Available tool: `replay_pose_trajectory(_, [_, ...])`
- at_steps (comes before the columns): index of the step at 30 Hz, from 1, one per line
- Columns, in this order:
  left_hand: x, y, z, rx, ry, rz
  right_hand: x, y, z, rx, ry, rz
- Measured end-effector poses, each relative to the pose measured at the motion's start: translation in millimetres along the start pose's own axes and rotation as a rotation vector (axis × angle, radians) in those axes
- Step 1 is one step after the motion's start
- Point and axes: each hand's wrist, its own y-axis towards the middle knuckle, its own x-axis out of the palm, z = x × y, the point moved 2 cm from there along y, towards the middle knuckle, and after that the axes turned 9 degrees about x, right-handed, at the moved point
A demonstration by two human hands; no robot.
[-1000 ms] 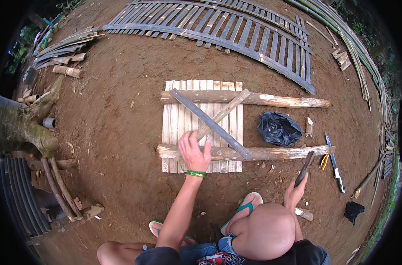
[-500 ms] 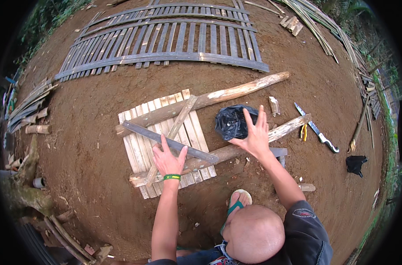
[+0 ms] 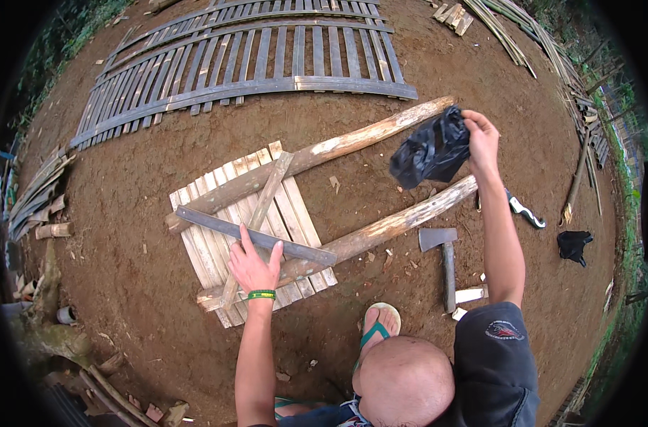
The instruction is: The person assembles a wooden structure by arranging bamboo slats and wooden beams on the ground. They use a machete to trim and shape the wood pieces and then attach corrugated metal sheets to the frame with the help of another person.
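Compared with half a second earlier, the black plastic bag (image 3: 432, 149) has been lifted off the ground by the right hand (image 3: 481, 139); before, that hand was spread open above it. The bag is now pinched at its upper edge by closed fingers and hangs crumpled in the air, above the gap between the two long round poles (image 3: 381, 132). What the bag holds cannot be told (its mouth is bunched shut in the grip).

The left hand (image 3: 254, 267) has stayed on the small slatted wooden panel (image 3: 217, 192), fingers spread wide and pressed flat across a dark grey bar (image 3: 217, 222) laid crosswise over the slats. A green wristband (image 3: 261, 294) is worn on that wrist. A lighter wooden strip (image 3: 263, 203) is laid diagonally on the panel, crossing under the bar.

On the bare brown earth to the right, a hatchet (image 3: 443, 256) is lying near the lower pole, head toward the pole. A knife with a black and white handle (image 3: 523, 211) is seen beyond the right forearm, and a small black cloth (image 3: 573, 244) lies farther right. A long slatted fence section (image 3: 253, 64) is lying flat at the top. A foot in a green-strapped sandal (image 3: 377, 327) is planted below the panel.
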Motion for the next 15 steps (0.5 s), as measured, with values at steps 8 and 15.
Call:
replay_pose_trajectory(8, [-2.3,0.3,-9.8,0.001,0.056,-0.049,-30.9,-38.4,15.0,-0.488,-0.847,0.286])
replay_pose_trajectory(15, [-12.0,5.7,-21.5,0.084,-0.051,-0.184,-41.3,-137.2,176.5,0.765,-0.045,0.191])
